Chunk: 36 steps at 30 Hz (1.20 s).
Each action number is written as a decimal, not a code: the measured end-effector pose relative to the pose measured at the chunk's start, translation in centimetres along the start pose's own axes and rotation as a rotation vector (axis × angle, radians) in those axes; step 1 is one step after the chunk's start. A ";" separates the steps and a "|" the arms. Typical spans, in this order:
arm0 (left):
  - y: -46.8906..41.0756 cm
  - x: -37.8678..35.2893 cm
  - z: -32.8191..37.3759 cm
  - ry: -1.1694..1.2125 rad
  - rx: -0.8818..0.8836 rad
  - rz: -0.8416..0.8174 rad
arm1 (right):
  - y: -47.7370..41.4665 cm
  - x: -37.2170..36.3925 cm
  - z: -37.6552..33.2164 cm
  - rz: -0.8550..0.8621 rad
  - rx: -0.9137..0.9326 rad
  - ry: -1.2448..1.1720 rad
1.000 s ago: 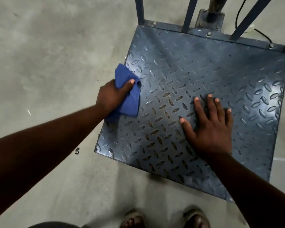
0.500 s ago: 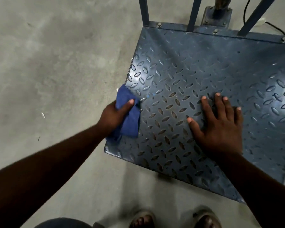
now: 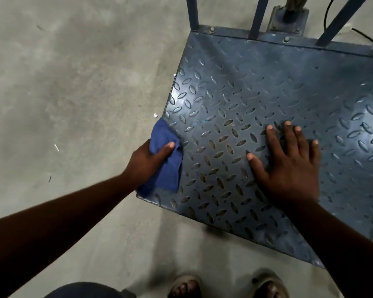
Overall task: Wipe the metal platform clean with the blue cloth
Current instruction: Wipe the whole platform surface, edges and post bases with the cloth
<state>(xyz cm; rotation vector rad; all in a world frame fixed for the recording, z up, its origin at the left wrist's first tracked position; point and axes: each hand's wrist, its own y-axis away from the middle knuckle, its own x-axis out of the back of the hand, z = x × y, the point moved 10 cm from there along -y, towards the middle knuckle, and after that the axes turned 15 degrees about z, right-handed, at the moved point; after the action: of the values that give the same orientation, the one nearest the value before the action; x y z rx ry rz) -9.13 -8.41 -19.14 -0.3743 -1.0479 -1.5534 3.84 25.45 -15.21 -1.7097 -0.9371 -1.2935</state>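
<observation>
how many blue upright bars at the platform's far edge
3: left bar at the far left corner of the metal platform, middle bar right of it, right bar slanting further right. More may lie off frame.

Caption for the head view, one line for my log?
Left hand grips blue cloth at the left edge of the metal platform; right hand rests flat on it.

The floor is bare grey concrete, mottled and stained. The metal platform stands on it, a blue tread-plate sheet with upright bars bolted along its far edge. A small white scrap lies just beside the platform's left edge. A thin white sliver and a dark fleck lie well to its left. Beyond the far edge a black cable runs over the concrete. Near the platform's near edge stand a sandalled left foot and right foot.
</observation>
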 end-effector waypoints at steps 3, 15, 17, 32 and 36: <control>0.0 0.2 -0.2 -0.020 0.004 -0.079 | 0.1 -0.2 0.0 -0.009 0.005 0.007; -18.7 -3.6 18.7 0.108 -0.133 0.059 | -0.2 -0.4 0.1 0.007 0.009 0.000; -19.8 -3.7 20.6 0.090 -0.201 0.109 | -0.2 -0.5 0.2 0.014 0.006 -0.002; 1.1 -19.8 30.0 -0.542 -1.500 -0.030 | -0.2 -0.2 0.6 0.065 0.006 0.028; -5.1 -13.8 28.7 -0.524 -1.244 0.141 | -0.4 -0.3 0.1 0.042 0.017 0.017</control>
<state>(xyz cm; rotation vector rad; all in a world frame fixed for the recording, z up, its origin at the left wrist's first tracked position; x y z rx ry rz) -18.63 22.21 -15.53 -1.7237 -0.2560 -1.8604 3.44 25.72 -15.47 -1.6945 -0.8954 -1.2674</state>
